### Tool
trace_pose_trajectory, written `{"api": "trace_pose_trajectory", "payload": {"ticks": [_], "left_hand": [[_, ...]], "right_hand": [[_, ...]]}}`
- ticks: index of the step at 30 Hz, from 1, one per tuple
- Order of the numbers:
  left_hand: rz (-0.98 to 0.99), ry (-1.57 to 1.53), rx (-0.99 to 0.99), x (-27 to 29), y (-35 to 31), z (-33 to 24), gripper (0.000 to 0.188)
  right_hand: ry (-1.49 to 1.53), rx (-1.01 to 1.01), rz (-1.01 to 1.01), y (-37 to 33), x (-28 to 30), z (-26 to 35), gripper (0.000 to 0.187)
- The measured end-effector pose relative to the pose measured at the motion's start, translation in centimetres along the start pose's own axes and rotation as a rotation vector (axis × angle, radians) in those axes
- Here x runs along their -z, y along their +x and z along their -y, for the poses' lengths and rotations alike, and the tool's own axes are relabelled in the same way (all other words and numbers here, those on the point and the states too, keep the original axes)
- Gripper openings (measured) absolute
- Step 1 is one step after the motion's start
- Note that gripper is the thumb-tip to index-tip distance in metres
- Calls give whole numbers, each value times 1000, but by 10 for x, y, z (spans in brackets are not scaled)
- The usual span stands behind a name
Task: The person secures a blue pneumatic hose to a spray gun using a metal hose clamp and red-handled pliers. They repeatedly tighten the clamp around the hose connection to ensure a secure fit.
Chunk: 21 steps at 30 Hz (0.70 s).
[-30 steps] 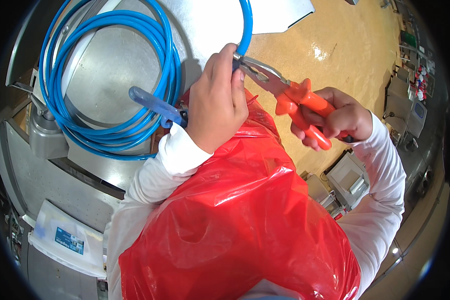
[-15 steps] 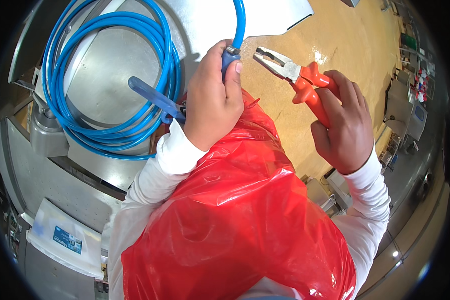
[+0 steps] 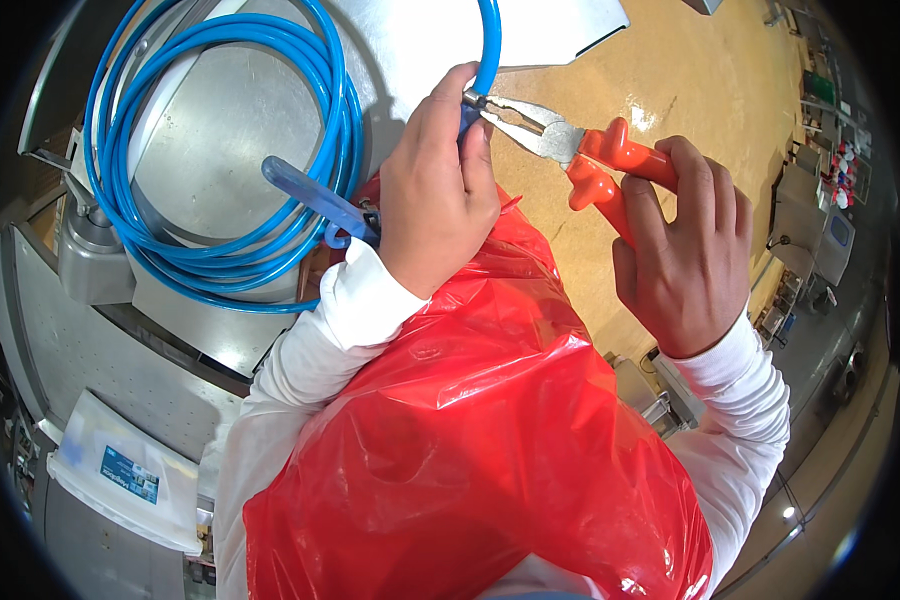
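The left hand's fingers (image 3: 449, 165) are wrapped around a blue fitting (image 3: 466, 120), which shows between thumb and forefinger. Just beyond those fingertips, a blue hose (image 3: 491, 48) meets the fitting, with a small metal collar (image 3: 474, 98) around the joint. The right hand (image 3: 685, 250) has its fingers curled around the orange-handled pliers (image 3: 564, 141); their jaws stand parted at the collar, just beside the left thumb. Whether they touch it, I cannot tell. The hose already looks joined to the fitting and the collar is in place; squeezing it appears not yet finished, though its tightness cannot be judged. Left of the left fingers, a blue lever (image 3: 315, 195) juts out, and farther left the coiled hose (image 3: 344, 128) lies over the metal tabletop (image 3: 225, 140).
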<state>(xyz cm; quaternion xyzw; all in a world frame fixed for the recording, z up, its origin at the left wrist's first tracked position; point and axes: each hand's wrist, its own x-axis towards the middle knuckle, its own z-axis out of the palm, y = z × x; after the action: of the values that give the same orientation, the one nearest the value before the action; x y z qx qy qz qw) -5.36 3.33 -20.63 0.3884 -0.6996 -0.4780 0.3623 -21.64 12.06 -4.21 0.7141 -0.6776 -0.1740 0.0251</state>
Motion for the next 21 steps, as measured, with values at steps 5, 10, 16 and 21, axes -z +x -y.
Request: {"api": "trace_pose_trajectory", "payload": {"ticks": [5,10,16,21], "left_hand": [[-6,17,-71,0,-1,1,56],[3,21,-44,-2,-6,0,56],[10,25,-7,-2,-11,0,56],[-19,75,-76,0,-11,-1,55]], "right_hand": [[-38,26,7,2,-3,0,37],[346,-37,230,6,0,-4,29],[1065,-208,731,33,11,-34,27],[1875,-556,1157,42,-15,-57,17]]}}
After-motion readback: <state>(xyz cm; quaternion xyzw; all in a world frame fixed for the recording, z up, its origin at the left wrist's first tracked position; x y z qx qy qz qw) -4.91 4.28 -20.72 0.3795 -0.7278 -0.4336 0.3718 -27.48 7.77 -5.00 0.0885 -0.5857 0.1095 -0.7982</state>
